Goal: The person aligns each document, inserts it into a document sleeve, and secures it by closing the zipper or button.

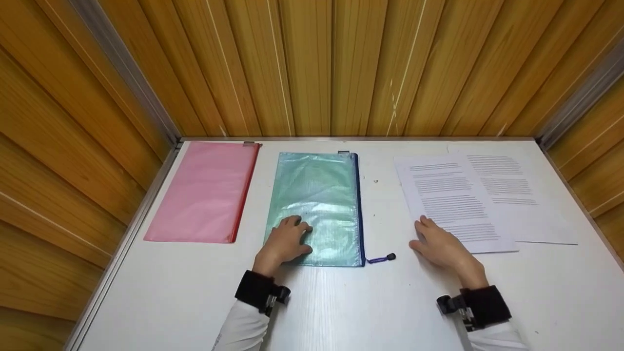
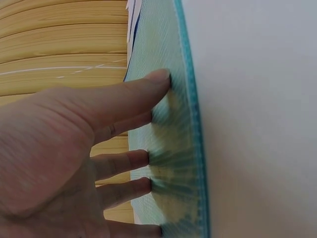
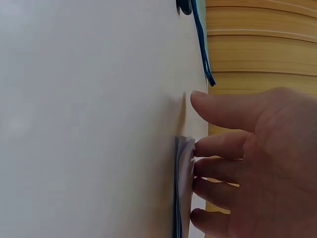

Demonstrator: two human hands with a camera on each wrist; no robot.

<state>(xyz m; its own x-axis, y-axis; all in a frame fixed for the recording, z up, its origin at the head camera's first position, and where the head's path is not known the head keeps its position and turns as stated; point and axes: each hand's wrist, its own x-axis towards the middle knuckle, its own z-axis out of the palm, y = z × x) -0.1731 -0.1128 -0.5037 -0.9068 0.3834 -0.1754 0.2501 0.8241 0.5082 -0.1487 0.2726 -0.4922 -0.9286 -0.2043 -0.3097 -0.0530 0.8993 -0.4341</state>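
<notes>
A green translucent zipper pouch point(image 1: 321, 190) with a dark blue zipper edge lies flat in the middle of the table in the head view. On its lower left part rest the spread fingertips of my left hand point(image 1: 282, 243); the left wrist view shows the thumb point(image 2: 143, 91) and fingers near the pouch's teal edge. My right hand point(image 1: 441, 246), fingers loosely bent, is at the left edge of a printed sheet stack point(image 1: 448, 195). In the right wrist view its fingertips meet the stack point(image 3: 185, 183), and the thumb stands apart beside it.
A pink zipper pouch point(image 1: 204, 195) with a red zipper lies at the left. More printed paper point(image 1: 541, 222) is partly under the stack at the right. A purple zipper cord point(image 1: 379, 259) sticks out from the green pouch's lower right corner. Wood-patterned walls point(image 1: 312, 68) enclose the white table point(image 1: 341, 312).
</notes>
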